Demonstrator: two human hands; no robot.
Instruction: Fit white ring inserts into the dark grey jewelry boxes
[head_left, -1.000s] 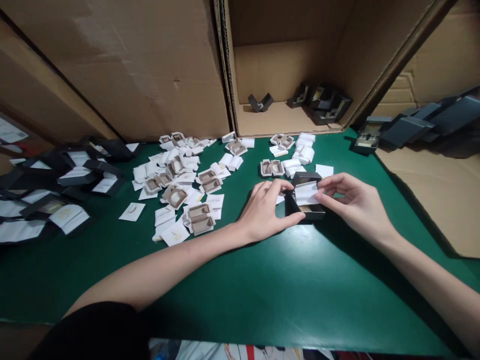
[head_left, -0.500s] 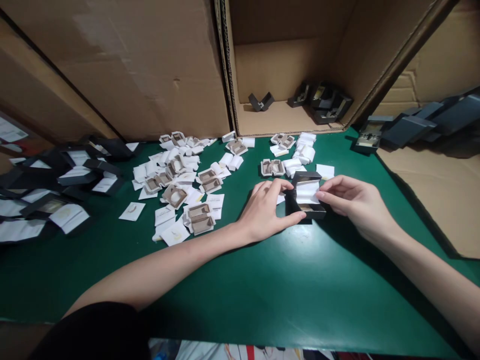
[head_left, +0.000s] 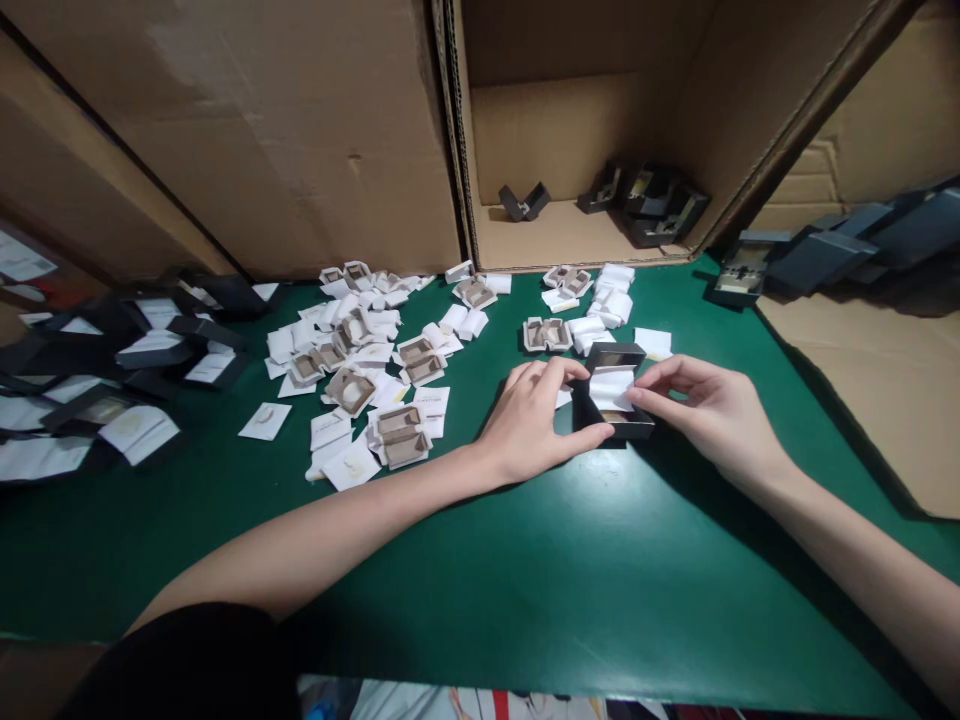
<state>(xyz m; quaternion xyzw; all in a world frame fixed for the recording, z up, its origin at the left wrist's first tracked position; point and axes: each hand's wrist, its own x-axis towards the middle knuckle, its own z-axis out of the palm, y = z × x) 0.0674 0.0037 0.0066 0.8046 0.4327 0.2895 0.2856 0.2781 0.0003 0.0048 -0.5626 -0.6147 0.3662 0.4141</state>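
Note:
A small black hinged box (head_left: 627, 425) stands open on the green table (head_left: 570, 590), its lid raised at the back. My left hand (head_left: 529, 420) grips the box's left side with thumb and fingers curled round it. My right hand (head_left: 709, 410) pinches a folded white paper piece (head_left: 611, 386) at its right edge and holds it down inside the open box. Both forearms rest low over the table.
Several white cards and beige box inserts (head_left: 375, 360) lie scattered left of my hands. Open black boxes (head_left: 112, 370) pile at the far left. A cardboard carton (head_left: 570, 140) on its side holds more black boxes; dark boxes (head_left: 825, 250) sit at the right.
My right hand has pushed the white paper piece lower into the box and moved slightly left. My left hand has kept its grip on the box.

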